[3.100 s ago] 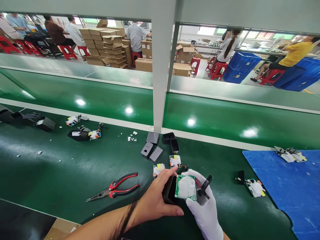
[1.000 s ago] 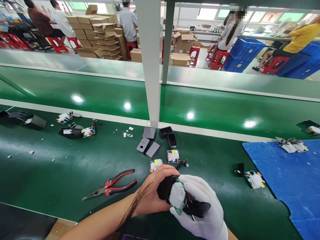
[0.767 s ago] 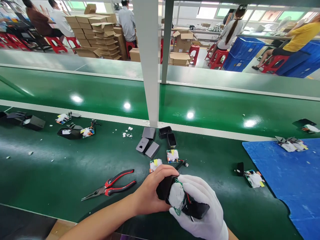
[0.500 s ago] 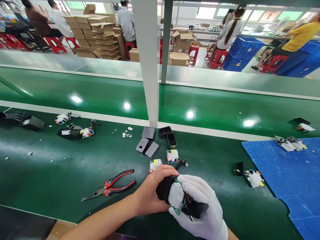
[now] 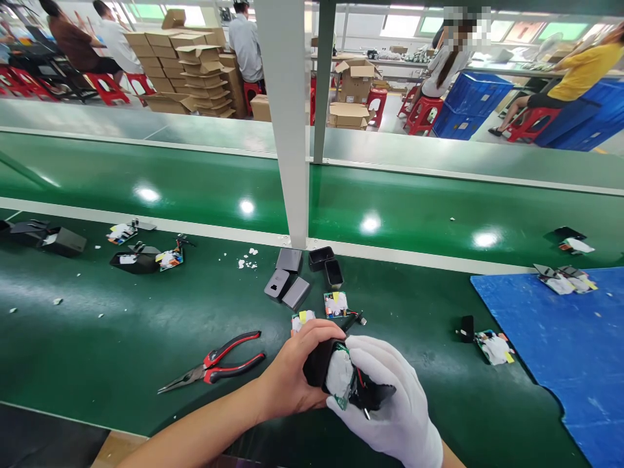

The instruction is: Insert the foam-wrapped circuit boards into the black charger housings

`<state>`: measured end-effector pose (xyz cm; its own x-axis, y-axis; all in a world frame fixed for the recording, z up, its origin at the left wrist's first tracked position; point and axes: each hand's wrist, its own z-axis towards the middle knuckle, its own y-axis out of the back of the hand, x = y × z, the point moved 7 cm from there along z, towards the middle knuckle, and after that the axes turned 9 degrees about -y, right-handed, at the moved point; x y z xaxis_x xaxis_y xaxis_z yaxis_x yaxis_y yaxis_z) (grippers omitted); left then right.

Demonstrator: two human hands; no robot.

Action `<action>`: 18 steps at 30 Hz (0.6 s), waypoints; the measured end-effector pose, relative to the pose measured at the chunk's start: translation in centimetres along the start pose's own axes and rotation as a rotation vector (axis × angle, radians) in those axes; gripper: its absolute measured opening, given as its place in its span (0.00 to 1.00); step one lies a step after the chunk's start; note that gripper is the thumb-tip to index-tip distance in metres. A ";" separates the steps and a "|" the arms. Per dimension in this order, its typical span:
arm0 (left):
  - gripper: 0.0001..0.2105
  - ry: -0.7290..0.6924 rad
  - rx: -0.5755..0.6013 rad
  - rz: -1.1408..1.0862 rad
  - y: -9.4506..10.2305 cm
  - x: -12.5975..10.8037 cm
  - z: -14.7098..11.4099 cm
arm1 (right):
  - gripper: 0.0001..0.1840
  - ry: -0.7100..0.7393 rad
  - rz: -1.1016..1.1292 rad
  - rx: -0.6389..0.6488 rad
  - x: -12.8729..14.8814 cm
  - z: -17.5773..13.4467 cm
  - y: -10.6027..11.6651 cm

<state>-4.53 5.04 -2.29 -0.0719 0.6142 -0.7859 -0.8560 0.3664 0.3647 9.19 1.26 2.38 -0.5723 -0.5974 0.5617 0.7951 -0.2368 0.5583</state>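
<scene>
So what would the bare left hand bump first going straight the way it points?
Beyond the black case it holds, probably the white-gloved right hand, though depth is hard to judge.

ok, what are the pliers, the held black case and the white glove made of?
Pliers: nose probably steel, from its grey metallic sheen; handles smooth black and red, likely plastic or rubber.
Case in the left hand: likely moulded plastic, from its dark, matte-looking walls.
Glove: soft white fabric, matte, by its creases; exact fibre unclear.
</scene>
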 end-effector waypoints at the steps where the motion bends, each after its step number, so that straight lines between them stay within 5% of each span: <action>1: 0.29 0.010 -0.005 0.001 0.0 0.1 0.0 | 0.22 -0.011 0.001 0.008 -0.1 0.0 -0.1; 9: 0.28 0.000 -0.041 -0.002 -0.3 0.3 -0.3 | 0.27 -0.016 -0.007 0.018 -0.3 -0.2 -0.6; 16: 0.32 -0.087 -0.113 0.166 0.7 -0.7 0.0 | 0.49 -0.507 0.432 0.245 -3.8 -1.3 -4.0; 18: 0.31 -0.075 -0.152 0.247 0.9 -0.7 -0.1 | 0.47 -0.569 0.590 0.306 -3.9 -1.4 -5.0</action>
<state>-5.32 4.89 -1.40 -0.2546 0.7237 -0.6414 -0.8845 0.0938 0.4569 7.75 3.71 -3.51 -0.1620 -0.0648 0.9847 0.9513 0.2550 0.1733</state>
